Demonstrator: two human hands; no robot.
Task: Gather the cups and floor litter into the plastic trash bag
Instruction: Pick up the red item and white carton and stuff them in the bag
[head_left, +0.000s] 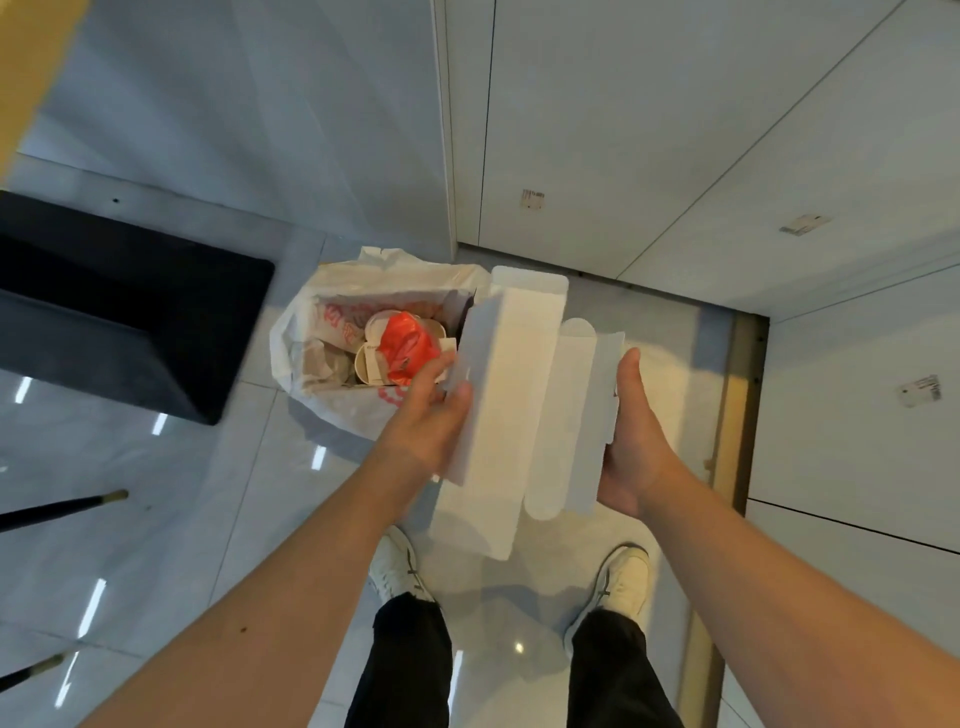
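Observation:
A white plastic trash bag (337, 405) with red print stands open on the floor ahead of my feet. Inside it lie paper cups (371, 364) and a red wrapper (408, 345). I hold a flattened white cardboard box (511, 410) with open end flaps just right of the bag's mouth. My left hand (431, 415) grips the box's left edge, thumb on top. My right hand (631, 441) presses against its right edge, fingers underneath and hidden.
A black box-like object (119, 306) stands on the floor to the left. Two thin black legs (62, 506) lie at the lower left. White cabinet panels (675, 156) rise at the right behind a brass floor strip (737, 405). My white shoes (626, 577) stand below the box.

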